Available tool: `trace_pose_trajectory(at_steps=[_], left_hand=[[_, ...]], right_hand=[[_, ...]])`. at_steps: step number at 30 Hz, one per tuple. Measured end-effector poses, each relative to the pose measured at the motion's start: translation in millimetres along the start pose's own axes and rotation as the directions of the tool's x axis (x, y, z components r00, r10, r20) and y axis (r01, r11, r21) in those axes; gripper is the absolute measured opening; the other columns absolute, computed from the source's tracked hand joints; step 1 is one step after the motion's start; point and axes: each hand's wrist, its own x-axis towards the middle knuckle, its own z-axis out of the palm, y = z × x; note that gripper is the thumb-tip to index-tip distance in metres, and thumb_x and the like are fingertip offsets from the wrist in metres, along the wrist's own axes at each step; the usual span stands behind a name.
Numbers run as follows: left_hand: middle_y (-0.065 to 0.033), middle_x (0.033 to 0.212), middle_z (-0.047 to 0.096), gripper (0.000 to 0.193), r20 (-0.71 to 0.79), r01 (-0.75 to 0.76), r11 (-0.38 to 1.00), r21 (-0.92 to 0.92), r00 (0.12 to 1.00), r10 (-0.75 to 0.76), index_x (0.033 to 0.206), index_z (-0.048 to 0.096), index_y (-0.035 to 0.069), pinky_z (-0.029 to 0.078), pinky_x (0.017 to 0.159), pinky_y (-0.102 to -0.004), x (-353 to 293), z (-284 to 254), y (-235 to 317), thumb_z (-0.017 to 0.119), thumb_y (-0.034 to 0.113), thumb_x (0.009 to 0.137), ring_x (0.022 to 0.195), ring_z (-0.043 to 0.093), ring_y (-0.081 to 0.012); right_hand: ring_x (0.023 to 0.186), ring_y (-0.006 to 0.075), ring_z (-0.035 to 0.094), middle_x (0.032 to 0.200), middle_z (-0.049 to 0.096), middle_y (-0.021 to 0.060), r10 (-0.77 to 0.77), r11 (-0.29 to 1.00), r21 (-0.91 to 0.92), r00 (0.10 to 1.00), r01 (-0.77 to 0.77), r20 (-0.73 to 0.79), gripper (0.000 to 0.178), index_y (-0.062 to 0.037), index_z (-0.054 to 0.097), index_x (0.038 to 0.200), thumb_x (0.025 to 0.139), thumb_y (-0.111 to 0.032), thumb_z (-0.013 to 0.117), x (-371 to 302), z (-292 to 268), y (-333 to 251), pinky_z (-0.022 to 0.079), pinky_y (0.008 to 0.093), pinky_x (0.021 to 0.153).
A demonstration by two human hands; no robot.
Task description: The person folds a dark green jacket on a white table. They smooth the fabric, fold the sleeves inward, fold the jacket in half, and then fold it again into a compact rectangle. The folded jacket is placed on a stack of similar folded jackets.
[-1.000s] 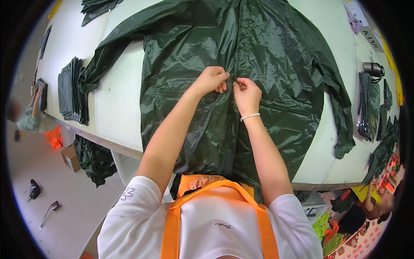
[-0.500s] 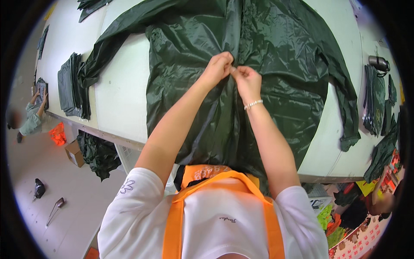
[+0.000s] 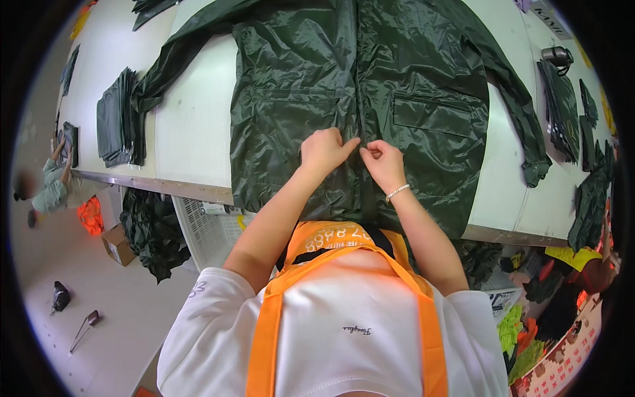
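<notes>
We record white characters and numerals across the orange apron, small dark script on the white shirt's chest, bold dark capitals on a pale panel upper right, and red characters on a pale surface lower right.

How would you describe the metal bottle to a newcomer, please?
On the white table, look right of the spread green jacket to the folded dark garments. Just above them in the picture is the metal bottle, a shiny cylinder unlike the soft fabric below.
</notes>
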Motion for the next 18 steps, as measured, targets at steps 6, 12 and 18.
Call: trace_pose_trajectory(at_steps=[6,12,18], left_hand=[[-0.0066,0.055,0.058,0.035,0.331,0.070,0.886,-0.458,0.939,0.097,0.063,0.054,0.000,0.042,0.046,-0.0261,7.6,-4.2,-9.5,0.060,0.024,0.087,0.047,0.055,-0.0118],[-0.0022,0.055,0.052,0.030,0.183,0.022,0.759,-0.651,0.975,0.129,0.070,0.053,0.002,0.041,0.046,-0.0248,-6.4,5.1,-13.6,0.054,0.024,0.092,0.047,0.051,-0.0096],[-0.0072,0.067,0.058,0.022,0.089,-0.020,0.636,-0.771,0.986,0.138,0.095,0.052,0.001,0.045,0.056,-0.0267,-27.0,14.4,-23.9,0.049,0.022,0.093,0.058,0.057,-0.0128]], right_hand=[[0.062,0.0148,0.064,0.073,0.068,0.0108,-0.037,0.996,0.077,0.993,0.046,-0.114,0.018,0.0048,0.066,0.088,0.078,-0.010,0.069,-18.2,17.1,1.2,0.050,0.0265,0.061],[0.061,0.0143,0.063,0.072,0.067,0.0103,-0.043,0.990,0.129,0.992,0.059,-0.122,0.020,0.0051,0.065,0.086,0.077,-0.012,0.071,-27.0,23.5,-9.6,0.049,0.0265,0.060],[0.059,0.0165,0.062,0.069,0.065,0.0108,-0.129,0.990,0.043,0.987,0.133,-0.091,0.015,0.0036,0.063,0.080,0.077,-0.010,0.068,-22.4,25.5,-4.6,0.049,0.0278,0.058]])
